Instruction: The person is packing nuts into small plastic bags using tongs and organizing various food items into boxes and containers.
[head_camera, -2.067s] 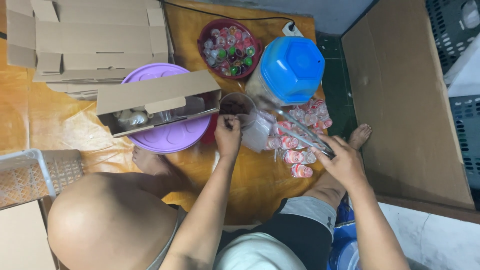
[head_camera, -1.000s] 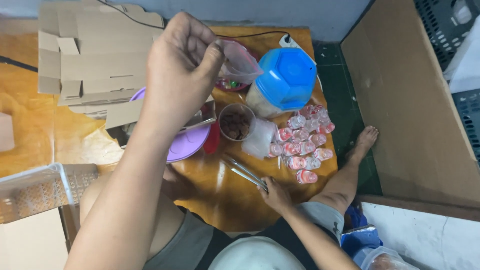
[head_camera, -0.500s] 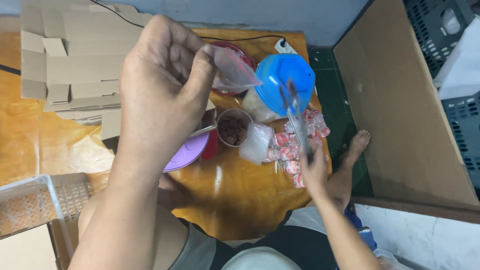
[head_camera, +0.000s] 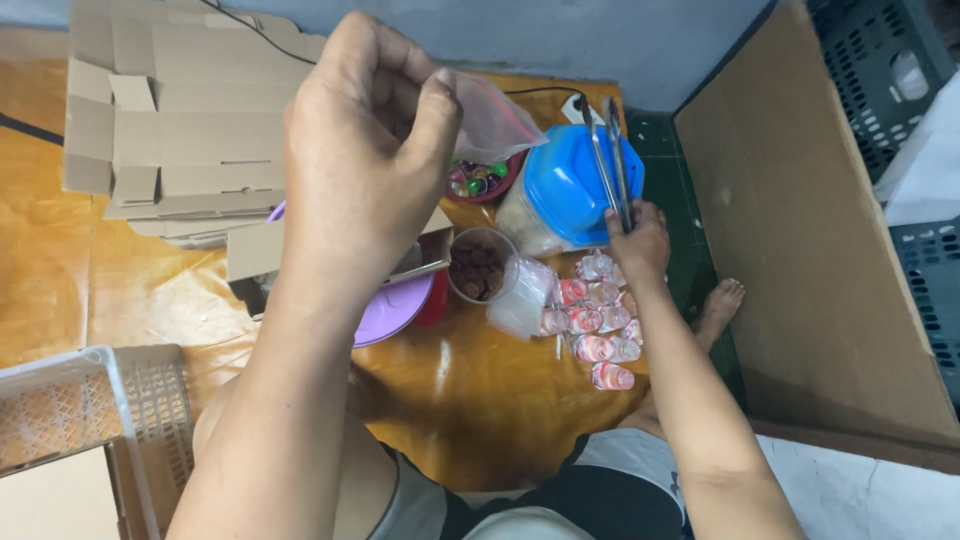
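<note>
Clear plastic bag (head_camera: 490, 120) pinched in left hand (head_camera: 365, 150), slim metal tongs (head_camera: 610, 160) clamped in right hand (head_camera: 638, 240)

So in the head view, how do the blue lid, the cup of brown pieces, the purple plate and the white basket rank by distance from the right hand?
From the right hand, holding tongs:
1. Blue lid, just beside it, to the left.
2. Cup of brown pieces, further left.
3. Purple plate, left of the cup.
4. White basket, far lower left.
</note>
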